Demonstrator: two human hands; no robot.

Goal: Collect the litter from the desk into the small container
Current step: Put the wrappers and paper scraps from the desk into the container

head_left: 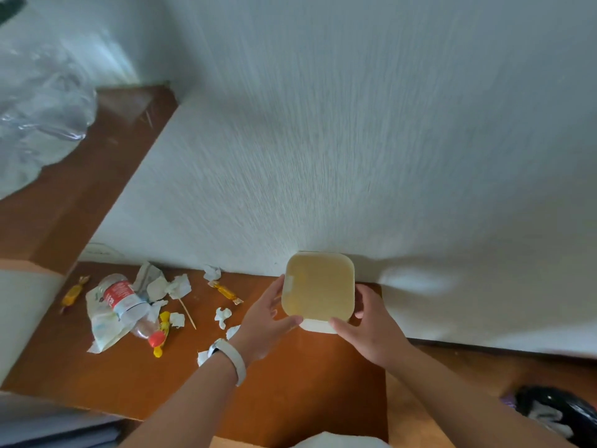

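Observation:
A small white container [318,326] with a square yellowish lid [318,286] stands on the brown desk [290,376] against the wall. My left hand [266,316] grips its left side, thumb under the lid's front corner. My right hand [368,324] grips its right side. Litter lies to the left: a crushed plastic bottle [129,302] with a red cap on a crumpled white wrapper [103,331], yellow candy wrappers [226,291] [73,294] [163,331], several tissue scraps [223,315] and a thin wooden stick [188,310].
A white textured wall [355,140] rises right behind the desk. A brown shelf [97,163] at upper left carries clear plastic sheeting [38,118]. A black bag [559,412] lies at the lower right. A white band [234,358] is on my left wrist.

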